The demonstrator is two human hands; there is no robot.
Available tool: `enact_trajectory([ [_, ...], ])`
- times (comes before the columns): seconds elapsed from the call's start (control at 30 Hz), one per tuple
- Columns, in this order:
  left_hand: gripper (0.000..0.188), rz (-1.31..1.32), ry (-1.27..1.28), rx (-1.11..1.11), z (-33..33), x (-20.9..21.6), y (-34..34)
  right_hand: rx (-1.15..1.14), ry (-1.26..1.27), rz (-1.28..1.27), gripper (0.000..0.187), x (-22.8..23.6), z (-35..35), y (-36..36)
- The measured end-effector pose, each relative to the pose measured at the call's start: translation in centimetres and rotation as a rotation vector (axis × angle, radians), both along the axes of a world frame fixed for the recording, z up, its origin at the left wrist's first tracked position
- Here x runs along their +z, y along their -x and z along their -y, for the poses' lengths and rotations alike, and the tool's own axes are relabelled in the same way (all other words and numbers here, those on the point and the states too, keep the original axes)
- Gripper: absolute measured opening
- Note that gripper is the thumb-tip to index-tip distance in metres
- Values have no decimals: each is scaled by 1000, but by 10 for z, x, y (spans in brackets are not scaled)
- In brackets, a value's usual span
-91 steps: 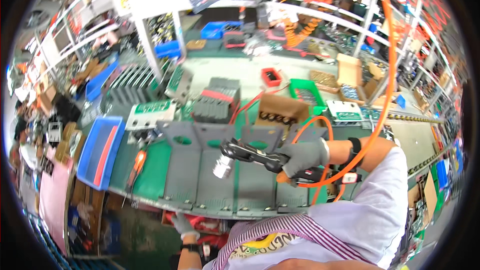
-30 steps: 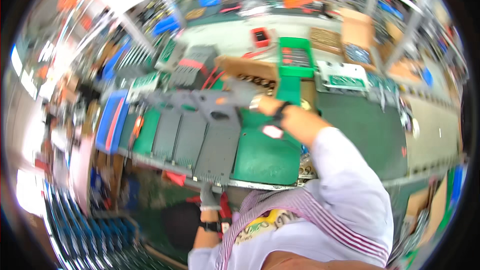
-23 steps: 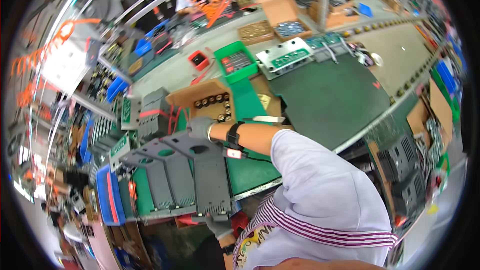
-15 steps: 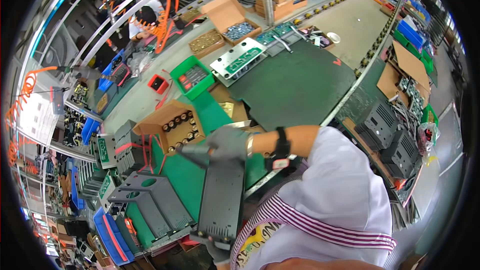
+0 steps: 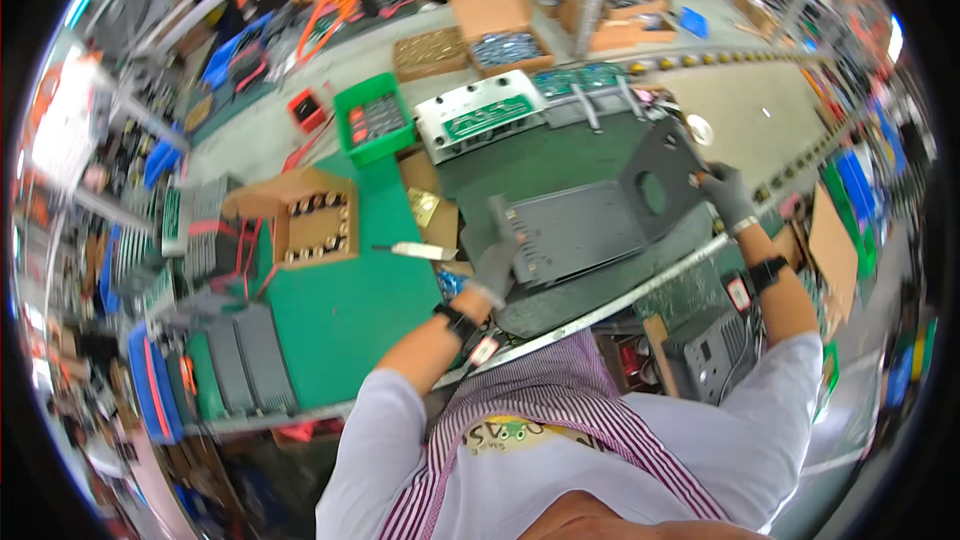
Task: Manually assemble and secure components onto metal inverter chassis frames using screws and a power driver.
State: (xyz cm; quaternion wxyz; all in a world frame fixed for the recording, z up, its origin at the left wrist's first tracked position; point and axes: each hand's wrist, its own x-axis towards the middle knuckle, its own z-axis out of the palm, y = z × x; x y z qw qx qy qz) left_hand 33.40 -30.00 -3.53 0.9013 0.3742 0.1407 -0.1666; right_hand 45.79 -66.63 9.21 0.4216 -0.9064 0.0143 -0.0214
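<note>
A dark grey metal housing (image 5: 590, 220) with a round hole in its upturned end lies across the dark mat (image 5: 560, 155) on the bench. My left hand (image 5: 497, 262), in a grey glove, grips its left end. My right hand (image 5: 727, 195), also gloved, holds the right end by the plate with the hole. Both wrists wear black bands.
A cardboard box of round parts (image 5: 312, 227) sits on the green mat (image 5: 360, 310) at left. A green tray (image 5: 375, 120), a white panel with a circuit board (image 5: 485, 115) and more cardboard boxes (image 5: 495, 15) lie behind. More grey housings (image 5: 245, 360) line the left edge.
The view has swung right along the bench. The grey housing has been carried from the row at the left onto the dark mat, and my right hand has come onto it.
</note>
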Motion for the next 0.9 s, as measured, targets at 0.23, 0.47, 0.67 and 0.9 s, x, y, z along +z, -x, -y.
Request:
enact_trajectory([
  [0.23, 52, 206, -653, -3, 16, -23, -23, 115, 113, -141, 27, -59, 57, -48],
  [0.47, 46, 104, -908, 80, -88, 3, 125, 341, 213, 170, 60, 9, -77, -38],
  [0.67, 48, -351, -1221, 479, -124, -42, 379, 1211, 196, -19, 43, -36, -334, 111],
  [0.9, 43, -1012, -1025, 532, -99, -75, 647, 1723, 417, 389, 50, -144, -554, 364],
])
